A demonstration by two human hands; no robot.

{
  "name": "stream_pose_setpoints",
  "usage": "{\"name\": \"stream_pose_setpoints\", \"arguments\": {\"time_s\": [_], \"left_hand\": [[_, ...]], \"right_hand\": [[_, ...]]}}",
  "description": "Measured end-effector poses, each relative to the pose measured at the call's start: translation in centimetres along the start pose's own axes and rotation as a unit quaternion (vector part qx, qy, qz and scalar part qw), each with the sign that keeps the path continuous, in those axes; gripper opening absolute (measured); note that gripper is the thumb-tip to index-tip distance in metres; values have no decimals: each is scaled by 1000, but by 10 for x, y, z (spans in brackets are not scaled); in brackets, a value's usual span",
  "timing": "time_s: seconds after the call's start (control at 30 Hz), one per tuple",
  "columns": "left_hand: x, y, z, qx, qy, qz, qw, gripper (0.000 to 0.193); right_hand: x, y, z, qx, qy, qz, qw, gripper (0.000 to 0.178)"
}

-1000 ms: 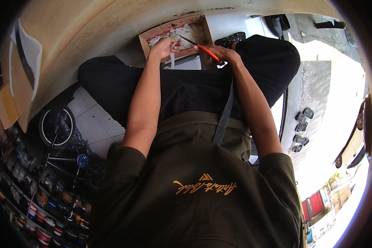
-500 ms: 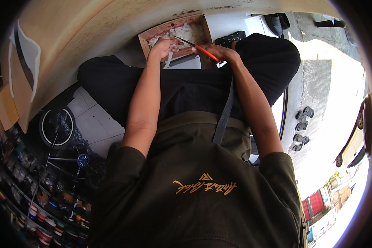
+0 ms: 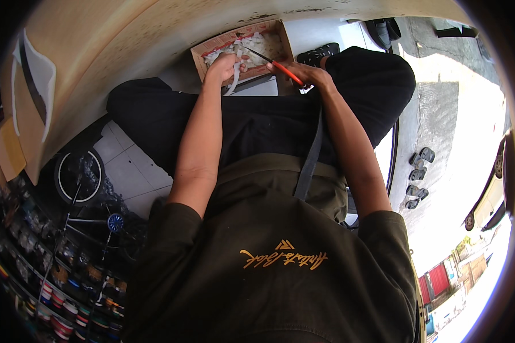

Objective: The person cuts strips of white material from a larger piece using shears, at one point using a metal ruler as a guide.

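Note:
My left hand is closed on a pale strip that hangs down from its fingers; what the strip is made of I cannot tell. In my right hand is a pair of scissors with orange-red handles. Their dark blades reach left and away, over the box and close to my left fingertips. Beneath both hands stands an open cardboard box, holding many small whitish pieces. The far ends of my right fingers are partly hidden by the handles.
A pale wall curves close behind the box. My crossed legs in black trousers flank it. Dark shoes and several sandals lie to the right. A small bicycle wheel and crowded shelves are at left.
The scissors' blades have shifted slightly right, a little apart from my left fingers. My left hand has moved very little and keeps the strip.

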State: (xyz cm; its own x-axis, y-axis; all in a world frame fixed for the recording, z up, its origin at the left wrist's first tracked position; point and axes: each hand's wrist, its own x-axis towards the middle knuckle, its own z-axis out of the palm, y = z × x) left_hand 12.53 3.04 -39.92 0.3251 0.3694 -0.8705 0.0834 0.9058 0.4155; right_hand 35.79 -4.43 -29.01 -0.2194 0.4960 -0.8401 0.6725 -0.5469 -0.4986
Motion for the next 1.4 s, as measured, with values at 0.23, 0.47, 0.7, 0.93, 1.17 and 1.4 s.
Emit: {"name": "stream_pose_setpoints", "arguments": {"time_s": [0.23,0.47,0.7,0.93,1.17,1.4], "left_hand": [[6,-6,-8,-24,42,75,996,17],[-2,-3,-5,3,15,34,999,20],[16,-9,-16,-31,1,24,999,19],[16,-6,-11,-101,52,20,993,28],[18,-11,-21,-46,23,43,998,21],[20,-14,-15,-96,-15,36,995,19]], "right_hand": [[1,-5,-5,-30,-55,26,998,100],[9,4,2,1,-14,-108,994,76],[38,28,6,-40,10,-50,998,77],[-6,-10,-9,-25,-70,58,996,101],[4,-6,0,-20,-34,-21,999,85],[49,35,8,-72,-28,-130,988,46]]}}
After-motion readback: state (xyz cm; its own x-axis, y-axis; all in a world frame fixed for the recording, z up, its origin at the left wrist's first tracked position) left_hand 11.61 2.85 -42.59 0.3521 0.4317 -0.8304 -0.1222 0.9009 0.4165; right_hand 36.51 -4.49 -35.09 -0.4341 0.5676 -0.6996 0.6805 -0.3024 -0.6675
